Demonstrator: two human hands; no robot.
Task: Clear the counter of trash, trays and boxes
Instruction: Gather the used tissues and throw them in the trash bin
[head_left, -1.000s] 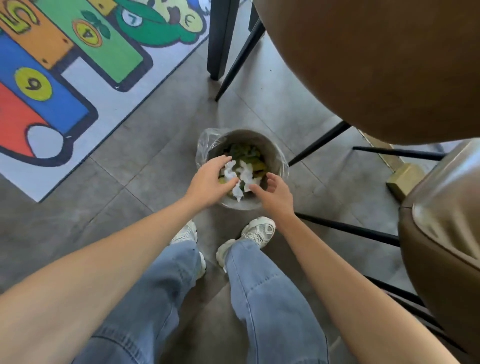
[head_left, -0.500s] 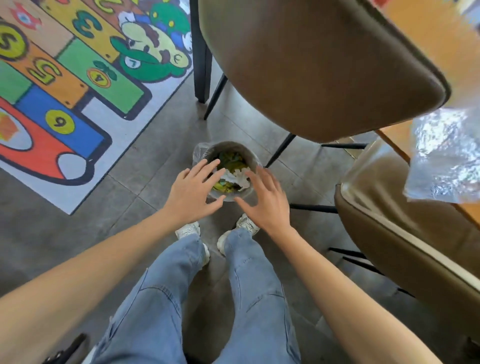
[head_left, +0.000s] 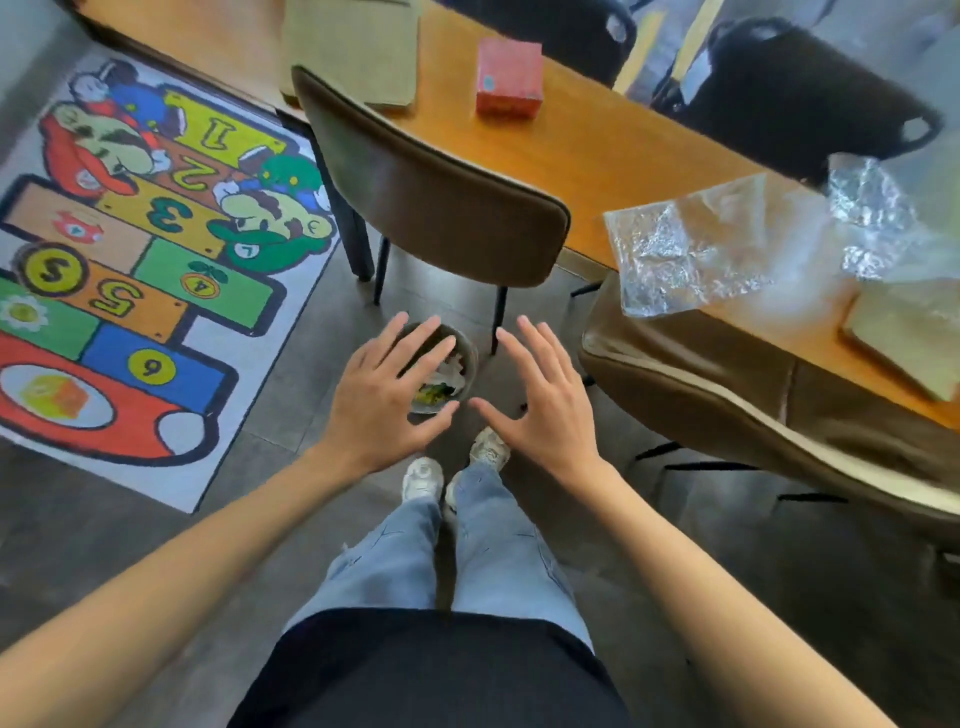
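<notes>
Person wearing a dark top, faded jeans and pale trainers, arms bare

The left hand and right hand are showing no rings, watches or sleeves; forearms are running bare to the frame's edge. A black top is covering the waist, light blue jeans are showing creases, and off-white trainers are peeking out below the hems.

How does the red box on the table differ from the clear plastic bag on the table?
The red box is opaque with firm, straight sides; the clear plastic bag is see-through, crumpled and shiny. The red box lies well in from the table edge, while the clear plastic bag hangs over the near edge. Both rest on the table, untouched by either hand.
</notes>
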